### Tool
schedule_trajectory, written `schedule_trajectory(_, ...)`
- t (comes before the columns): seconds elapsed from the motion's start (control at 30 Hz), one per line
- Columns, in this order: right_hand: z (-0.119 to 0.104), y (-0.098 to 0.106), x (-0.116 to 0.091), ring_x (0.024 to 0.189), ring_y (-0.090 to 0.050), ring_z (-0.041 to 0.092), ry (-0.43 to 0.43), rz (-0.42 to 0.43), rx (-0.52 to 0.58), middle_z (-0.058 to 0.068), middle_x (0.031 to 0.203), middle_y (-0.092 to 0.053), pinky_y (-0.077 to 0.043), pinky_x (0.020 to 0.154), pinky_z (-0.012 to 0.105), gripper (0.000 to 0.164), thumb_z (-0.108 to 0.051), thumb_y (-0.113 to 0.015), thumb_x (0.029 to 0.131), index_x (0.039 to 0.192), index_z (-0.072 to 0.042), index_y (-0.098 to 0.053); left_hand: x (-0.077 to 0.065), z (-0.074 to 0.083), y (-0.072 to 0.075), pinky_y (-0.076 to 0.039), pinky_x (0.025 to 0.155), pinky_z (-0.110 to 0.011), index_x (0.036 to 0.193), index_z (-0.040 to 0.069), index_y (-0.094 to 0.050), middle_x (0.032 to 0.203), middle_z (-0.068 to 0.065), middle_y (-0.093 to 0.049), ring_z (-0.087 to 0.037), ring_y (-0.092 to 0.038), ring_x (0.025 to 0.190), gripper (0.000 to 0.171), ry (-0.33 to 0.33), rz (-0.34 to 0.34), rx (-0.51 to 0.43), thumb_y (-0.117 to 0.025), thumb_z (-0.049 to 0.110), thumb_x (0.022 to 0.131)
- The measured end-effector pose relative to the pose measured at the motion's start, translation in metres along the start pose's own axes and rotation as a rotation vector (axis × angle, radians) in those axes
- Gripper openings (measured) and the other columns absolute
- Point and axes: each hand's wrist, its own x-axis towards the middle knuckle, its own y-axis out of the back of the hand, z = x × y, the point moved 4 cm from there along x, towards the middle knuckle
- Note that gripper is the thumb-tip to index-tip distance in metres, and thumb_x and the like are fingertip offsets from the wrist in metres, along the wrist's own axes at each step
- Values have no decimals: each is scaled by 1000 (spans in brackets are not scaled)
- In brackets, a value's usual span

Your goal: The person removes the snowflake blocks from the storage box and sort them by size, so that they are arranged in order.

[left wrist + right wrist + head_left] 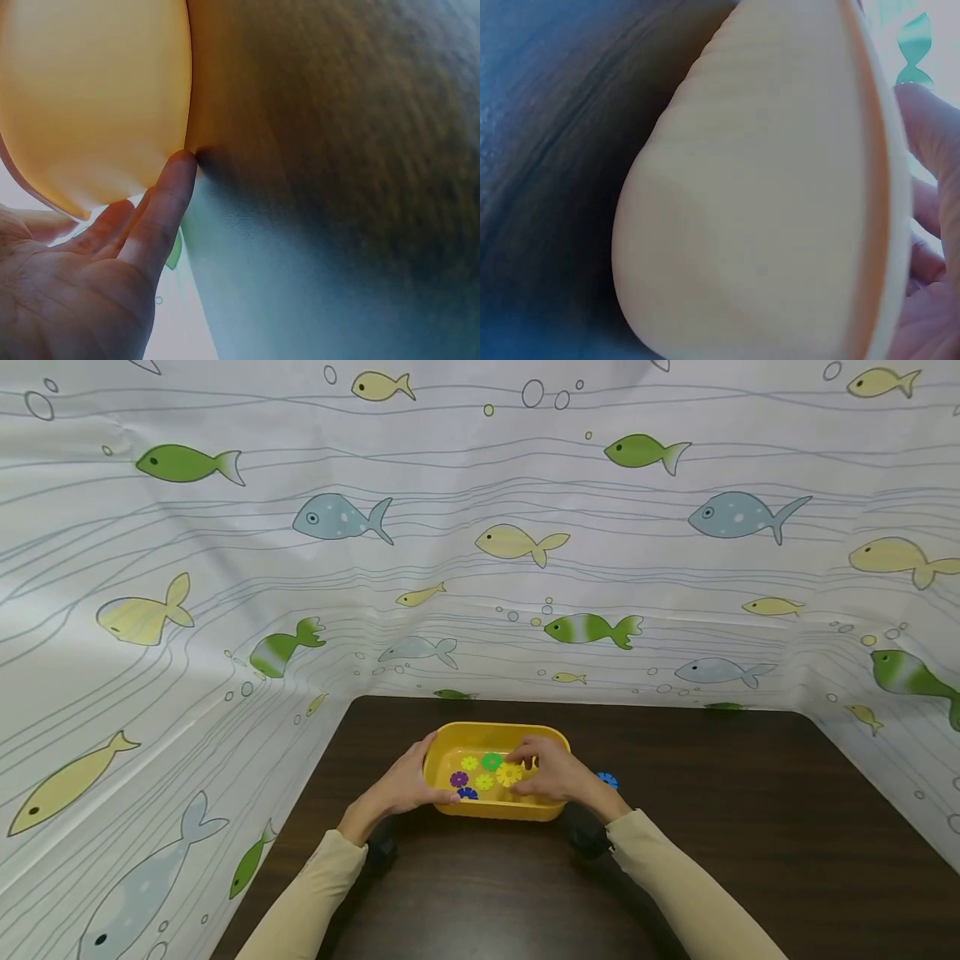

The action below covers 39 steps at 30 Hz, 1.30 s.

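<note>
A: Here at the right hand [547, 772], fingers bent down inside the tray, thumb and fingertips bracketing a yellow, flower-shaped, seemingly plastic disc [509, 774]!

B: Clamped or not?

A: Can't tell; contact is unclear from here. The disc lies right at the fingertips.

B: How should it handle?

A: Light, I'd judge, fairly stiff, perhaps slippery on its flat faces. Pinch it by opposite notched edges.

B: And the left hand [411, 779]?

A: Gripping the left end of the shallow yellow plastic tray [491, 811], thumb over the near rim, fingers against the outside wall. Light and slightly flexible, I'd guess.

B: Further out?

A: A green round notched disc [491, 762] just beyond the yellow one, a purple flower-shaped disc [459, 779] nearer the left thumb, and a bright-blue notched disc [607, 780] outside, on the dark wood-grained table [735, 810].
</note>
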Motion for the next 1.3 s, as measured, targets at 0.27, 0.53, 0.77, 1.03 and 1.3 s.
schedule_trajectory(0.27,4,14,-16,86,-54,11,-22,102,13,0,101,-70,-49,75,23,40,-23,-93,84,121,-9,-83,0,1,0,-56,118,-56,174,9,-20,162,-23,-46,-32,-61,125,123,7,-1,-19,-92,43,81)
schedule_trajectory(0.53,15,28,-35,88,-55,16,-76,159,48,4,102,-66,-48,73,21,41,-22,-93,85,121,-6,-81,1,0,0,-56,117,-54,174,10,-20,159,-21,-48,-28,-61,121,122,6,2,-32,-92,43,81)
schedule_trajectory(0.77,33,37,-53,85,-56,23,-93,221,93,8,103,-66,-45,69,20,39,-17,-92,88,122,-2,-80,1,-2,0,-56,118,-55,174,10,-19,161,-23,-46,-29,-61,122,124,9,-2,-20,-93,44,81)
schedule_trajectory(1.03,57,51,-79,92,-56,17,-167,258,40,5,112,-69,-51,76,21,36,-20,-91,90,122,-7,-81,0,0,-1,-57,116,-54,174,9,-19,160,-24,-47,-30,-61,119,125,0,-1,-12,-93,46,80)
schedule_trajectory(1.3,80,60,-102,94,-57,16,-232,288,-26,3,111,-71,-51,78,22,34,-21,-90,91,121,-9,-82,1,-2,0,-59,113,-51,174,8,-19,157,-22,-48,-25,-61,115,124,-21,1,-21,-93,44,81)
